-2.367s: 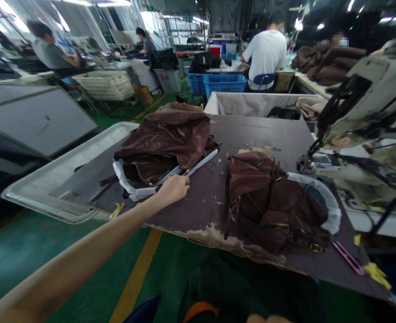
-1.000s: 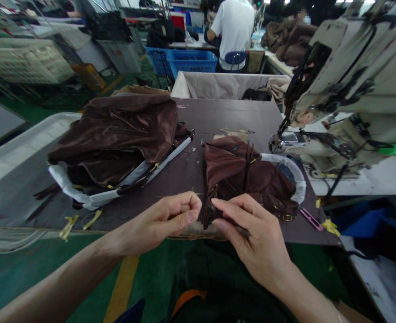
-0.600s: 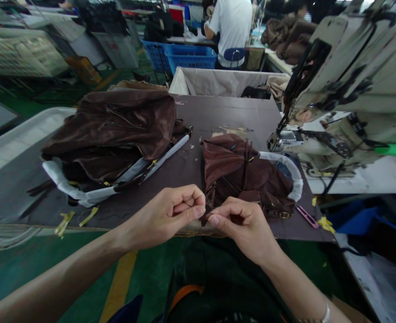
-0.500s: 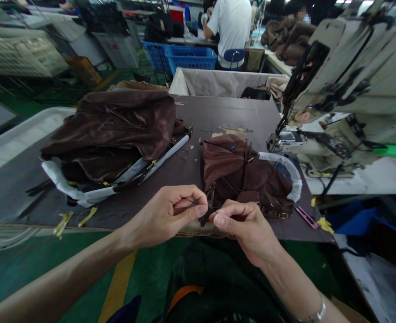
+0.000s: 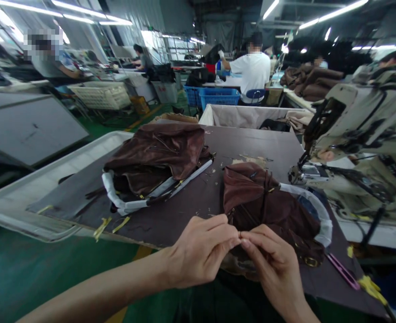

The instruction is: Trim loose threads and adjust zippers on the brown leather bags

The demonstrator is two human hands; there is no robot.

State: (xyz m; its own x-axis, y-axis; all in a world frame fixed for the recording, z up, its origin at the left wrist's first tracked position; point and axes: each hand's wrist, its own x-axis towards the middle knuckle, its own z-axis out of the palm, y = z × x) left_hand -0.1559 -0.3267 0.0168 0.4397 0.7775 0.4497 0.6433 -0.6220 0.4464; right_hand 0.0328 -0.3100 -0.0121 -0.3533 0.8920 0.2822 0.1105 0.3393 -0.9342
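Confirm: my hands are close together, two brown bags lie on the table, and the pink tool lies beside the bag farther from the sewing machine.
Not quite: in the head view, the pink tool lies beside the brown bag nearer the sewing machine. Your left hand and right hand are close together, and both bags lie on the table.

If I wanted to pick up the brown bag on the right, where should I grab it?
Probably its white-wrapped handle, at the outer bend, coming from the near right side. That loop curves out past the slumped brown bag, and the sewing machine stands just beyond.
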